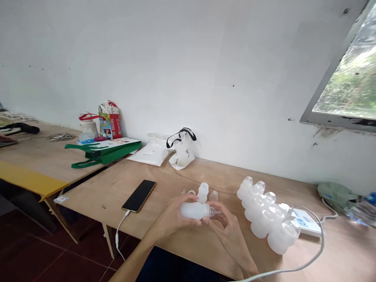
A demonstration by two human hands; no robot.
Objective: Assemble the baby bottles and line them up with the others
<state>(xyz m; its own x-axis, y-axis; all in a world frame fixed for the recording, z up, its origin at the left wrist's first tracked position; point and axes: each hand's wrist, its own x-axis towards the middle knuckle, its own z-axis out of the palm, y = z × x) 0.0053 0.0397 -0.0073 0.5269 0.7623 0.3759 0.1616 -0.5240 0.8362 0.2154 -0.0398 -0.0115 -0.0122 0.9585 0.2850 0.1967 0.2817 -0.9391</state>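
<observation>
"Firstly, where does the bottle (192, 210) lie from the hands?"

"Between them, at the near side of the table (101, 194). It is on its side, long axis running left to right, base end left, clear teat (212, 212) right."

"Which hand is nearer the teat?"

"The right hand (226, 224). It pinches around the teat end, one finger on the far side, thumb on the near. The left hand (176, 213) is wrapped round the body, digits on its far and near sides."

"Anything close by?"

"A second bottle (203, 188) stands upright just beyond, with a clear cap (214, 195) to its right. Further right stands a cluster of bottles (260, 213)."

"Defects of view?"

"Several. The left palm covers the base end. The second bottle's foot is hidden behind the held one. A pale ring (192, 192) is partly screened by the left fingers. Grip pressure cannot be told, nor how the teat is seated. The right forearm is cut off below."
</observation>
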